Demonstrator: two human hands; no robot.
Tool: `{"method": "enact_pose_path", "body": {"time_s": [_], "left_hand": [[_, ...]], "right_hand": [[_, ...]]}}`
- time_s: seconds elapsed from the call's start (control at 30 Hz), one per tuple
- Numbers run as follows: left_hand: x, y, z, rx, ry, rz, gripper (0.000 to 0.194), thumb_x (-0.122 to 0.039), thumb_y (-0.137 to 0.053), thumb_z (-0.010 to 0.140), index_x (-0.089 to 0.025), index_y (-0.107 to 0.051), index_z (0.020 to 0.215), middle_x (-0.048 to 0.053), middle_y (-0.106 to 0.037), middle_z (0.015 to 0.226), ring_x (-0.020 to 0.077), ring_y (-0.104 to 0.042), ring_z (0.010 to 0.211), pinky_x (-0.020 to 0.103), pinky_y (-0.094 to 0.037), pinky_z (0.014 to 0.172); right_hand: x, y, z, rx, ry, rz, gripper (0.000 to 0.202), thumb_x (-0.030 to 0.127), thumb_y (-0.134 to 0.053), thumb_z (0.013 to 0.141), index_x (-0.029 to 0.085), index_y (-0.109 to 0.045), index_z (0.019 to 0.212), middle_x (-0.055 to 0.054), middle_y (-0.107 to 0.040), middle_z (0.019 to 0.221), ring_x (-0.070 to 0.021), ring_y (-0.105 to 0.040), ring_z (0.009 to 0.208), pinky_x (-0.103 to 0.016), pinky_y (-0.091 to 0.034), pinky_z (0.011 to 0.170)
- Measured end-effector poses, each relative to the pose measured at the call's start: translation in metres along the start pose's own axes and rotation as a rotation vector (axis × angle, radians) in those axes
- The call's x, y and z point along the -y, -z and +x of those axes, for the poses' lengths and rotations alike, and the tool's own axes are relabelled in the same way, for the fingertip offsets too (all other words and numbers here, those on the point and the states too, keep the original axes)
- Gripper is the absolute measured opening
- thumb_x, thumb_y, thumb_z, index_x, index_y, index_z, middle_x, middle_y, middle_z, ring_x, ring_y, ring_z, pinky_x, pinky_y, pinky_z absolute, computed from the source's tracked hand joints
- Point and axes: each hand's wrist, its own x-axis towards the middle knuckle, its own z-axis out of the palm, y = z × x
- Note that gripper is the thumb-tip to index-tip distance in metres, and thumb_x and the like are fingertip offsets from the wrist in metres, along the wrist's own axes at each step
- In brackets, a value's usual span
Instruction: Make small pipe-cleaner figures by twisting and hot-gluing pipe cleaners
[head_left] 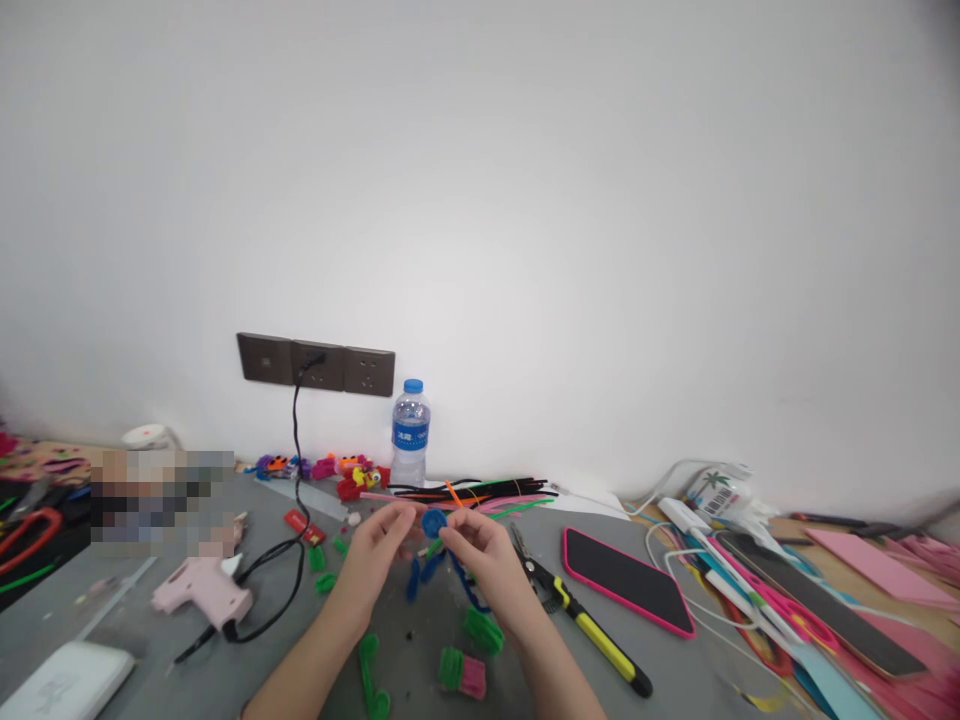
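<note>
Right hand pinched the blue disc above the grey surface; left hand curled at its other edge, grip unclear. Seemingly the disc was being shaped, and further shaping called for steady, light fingertips.

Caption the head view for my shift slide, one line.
Head view: two hands hold a blue disc above a gray work surface, a bottle behind and yellow-handled pliers at right.

the white box is cut off, one patch pixelated.
</note>
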Motion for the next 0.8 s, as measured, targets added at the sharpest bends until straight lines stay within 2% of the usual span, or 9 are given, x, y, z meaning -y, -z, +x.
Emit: {"method": "enact_pose_path", "body": {"time_s": [0.1,0.27,0.53,0.7,0.8], "left_hand": [[-0.0022,-0.0017,-0.0015,0.032,-0.020,0.054,0.038,-0.052,-0.071,0.066,-0.018,-0.073,0.082,0.005,-0.069,0.073,0.0197,-0.060,0.069,0.025,-0.044,0.056],[-0.0007,-0.0009,-0.0001,0.057,-0.045,0.090,0.031,-0.048,-0.072,0.066,-0.018,-0.071,0.072,0.000,-0.061,0.062,0.0149,-0.052,0.059,0.024,-0.041,0.056],[0.0018,-0.0039,0.0002,0.032,-0.038,0.061,0.035,-0.050,-0.072,0.065,-0.018,-0.069,0.077,0.003,-0.065,0.072,0.0168,-0.055,0.065,0.024,-0.041,0.056],[-0.0007,-0.0030,-0.0006,0.002,-0.062,0.049,0.039,-0.053,-0.068,0.068,-0.018,-0.068,0.085,0.001,-0.063,0.070,0.0169,-0.054,0.064,0.022,-0.040,0.053],[-0.0012,-0.0026,-0.0016,0.014,-0.055,0.049,0.037,-0.055,-0.066,0.071,-0.019,-0.068,0.079,0.001,-0.060,0.068,0.0166,-0.052,0.064,0.023,-0.041,0.056]], "right_hand": [[-0.0026,0.0001,0.0004,0.029,0.003,-0.033,0.037,0.051,-0.071,0.069,0.017,-0.056,0.068,0.004,-0.046,0.060,-0.0099,-0.039,0.055,-0.023,-0.031,0.056],[-0.0052,0.0014,0.0002,0.058,0.002,-0.064,0.038,0.053,-0.070,0.070,0.017,-0.057,0.071,0.003,-0.049,0.060,-0.0108,-0.043,0.056,-0.024,-0.033,0.057],[-0.0056,0.0007,0.0002,0.046,0.005,-0.056,0.038,0.052,-0.071,0.069,0.016,-0.056,0.070,0.004,-0.049,0.059,-0.0098,-0.043,0.055,-0.022,-0.032,0.055],[-0.0050,0.0003,-0.0003,0.046,0.009,-0.045,0.038,0.052,-0.071,0.070,0.016,-0.057,0.070,0.004,-0.049,0.059,-0.0101,-0.043,0.054,-0.023,-0.034,0.055],[-0.0031,-0.0007,-0.0014,0.052,0.005,-0.058,0.038,0.052,-0.071,0.070,0.016,-0.058,0.070,0.003,-0.051,0.059,-0.0105,-0.044,0.055,-0.023,-0.034,0.055]]}}
